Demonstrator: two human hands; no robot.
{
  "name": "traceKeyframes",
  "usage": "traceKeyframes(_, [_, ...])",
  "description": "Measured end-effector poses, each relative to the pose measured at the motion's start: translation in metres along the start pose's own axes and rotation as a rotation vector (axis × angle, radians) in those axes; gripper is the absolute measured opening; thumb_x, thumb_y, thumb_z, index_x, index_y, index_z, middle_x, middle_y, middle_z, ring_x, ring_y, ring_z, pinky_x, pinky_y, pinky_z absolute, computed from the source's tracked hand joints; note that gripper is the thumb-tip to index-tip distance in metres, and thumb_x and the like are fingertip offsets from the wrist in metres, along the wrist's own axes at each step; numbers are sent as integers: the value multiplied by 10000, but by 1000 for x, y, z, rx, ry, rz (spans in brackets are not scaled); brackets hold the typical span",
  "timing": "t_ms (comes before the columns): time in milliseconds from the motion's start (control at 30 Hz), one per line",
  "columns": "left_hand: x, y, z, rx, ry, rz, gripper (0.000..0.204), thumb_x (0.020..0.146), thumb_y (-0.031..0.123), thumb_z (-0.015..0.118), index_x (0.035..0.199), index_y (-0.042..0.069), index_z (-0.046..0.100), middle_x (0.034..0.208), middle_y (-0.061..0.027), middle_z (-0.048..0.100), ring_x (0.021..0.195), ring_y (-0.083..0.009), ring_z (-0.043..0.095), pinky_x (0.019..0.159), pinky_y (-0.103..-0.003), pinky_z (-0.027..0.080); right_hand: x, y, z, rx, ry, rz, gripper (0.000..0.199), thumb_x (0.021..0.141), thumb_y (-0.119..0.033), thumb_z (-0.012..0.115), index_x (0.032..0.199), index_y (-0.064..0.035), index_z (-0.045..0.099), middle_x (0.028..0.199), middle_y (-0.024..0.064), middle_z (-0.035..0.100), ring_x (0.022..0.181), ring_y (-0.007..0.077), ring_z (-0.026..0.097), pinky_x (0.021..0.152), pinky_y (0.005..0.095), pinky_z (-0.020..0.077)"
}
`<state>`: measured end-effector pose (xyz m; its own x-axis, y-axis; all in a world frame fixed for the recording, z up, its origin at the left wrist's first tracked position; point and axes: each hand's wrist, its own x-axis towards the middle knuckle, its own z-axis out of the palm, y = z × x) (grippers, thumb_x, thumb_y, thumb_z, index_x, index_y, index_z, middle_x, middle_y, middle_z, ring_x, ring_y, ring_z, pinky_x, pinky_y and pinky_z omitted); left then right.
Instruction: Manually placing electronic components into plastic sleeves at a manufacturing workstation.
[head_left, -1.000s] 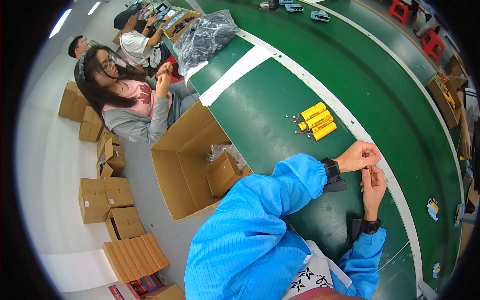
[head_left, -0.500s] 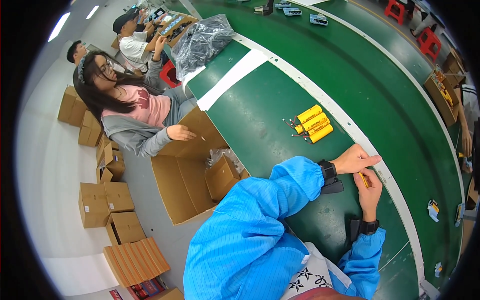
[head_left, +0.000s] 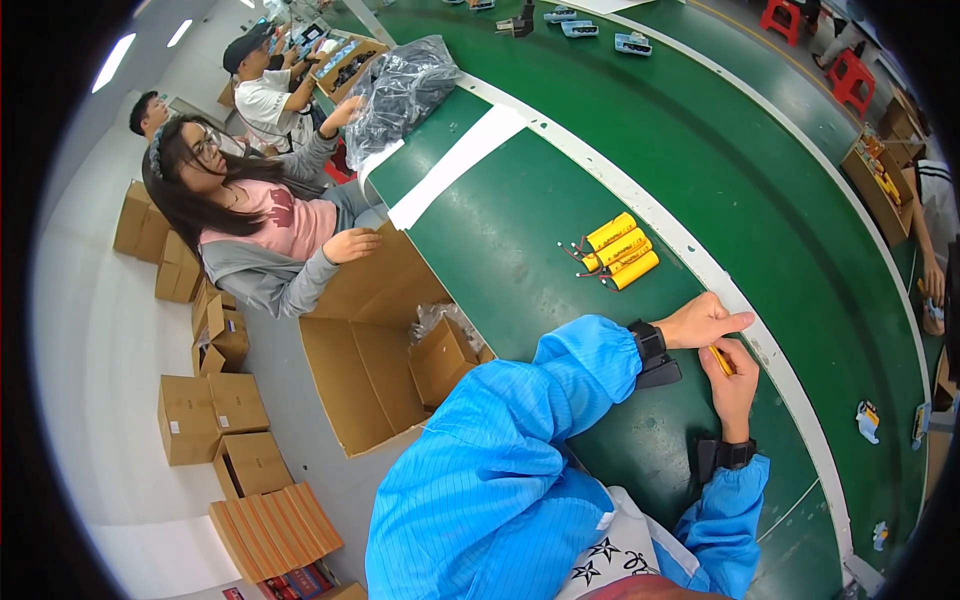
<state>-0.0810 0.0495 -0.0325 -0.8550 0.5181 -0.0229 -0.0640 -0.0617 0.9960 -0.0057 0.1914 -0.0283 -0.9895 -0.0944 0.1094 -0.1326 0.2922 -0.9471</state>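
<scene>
My right hand [head_left: 737, 385] is closed around a yellow battery [head_left: 720, 361], of which just a small strip shows between the fingers. Right above it, close to the white belt edge, my left hand [head_left: 700, 322] is closed with the thumb pointing right; whatever its fingers grip is hidden under the hand. Both hands are over the near side of the green table [head_left: 520, 265]. Beyond my left hand lie several yellow cylindrical batteries [head_left: 618, 250] side by side, their thin dark and red leads and small white connectors pointing left.
An open cardboard box [head_left: 365, 375] stands left of the table. A co-worker in pink and grey [head_left: 285, 225] sits behind it, near a grey plastic bag [head_left: 405, 88]. White paper [head_left: 460, 165] lies across the table. The green conveyor belt [head_left: 720, 165] carries blue-grey plastic parts [head_left: 632, 44].
The co-worker's farther hand has come down onto the grey plastic bag. My two hands keep nearly the same pose, and the view has shifted slightly.
</scene>
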Motion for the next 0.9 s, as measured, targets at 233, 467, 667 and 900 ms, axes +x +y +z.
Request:
traceKeyframes(233, [2,3,-1,-2,37,87,600,941,328,636,468,51,393,473,54,332,501,-31,275,434,-269,221,-1,5,1,44,32,40,154,864,-46,692,994,26,653,875,-2,621,764,63,538,706,207,428])
traceKeyframes(467, [3,-2,-4,30,26,126,585,929,285,651,497,71,321,500,61,279,513,-38,231,439,-285,191,0,4,0,4,8,52,149,863,-54,695,982,24,653,846,-8,623,763,57,543,708,200,429])
traceKeyframes(667, [3,-6,-2,40,-3,152,562,908,255,654,497,61,324,495,47,280,508,-44,239,438,-288,202,0,0,0,18,-11,40,152,860,-55,697,978,28,651,855,-2,627,769,61,548,713,203,435])
traceKeyframes(900, [5,-8,-3,54,-15,162,534,877,229,650,479,42,346,468,36,286,483,-47,251,426,-295,208,0,-2,0,7,-9,27,151,861,-57,695,979,28,655,860,6,631,771,66,549,713,211,439])
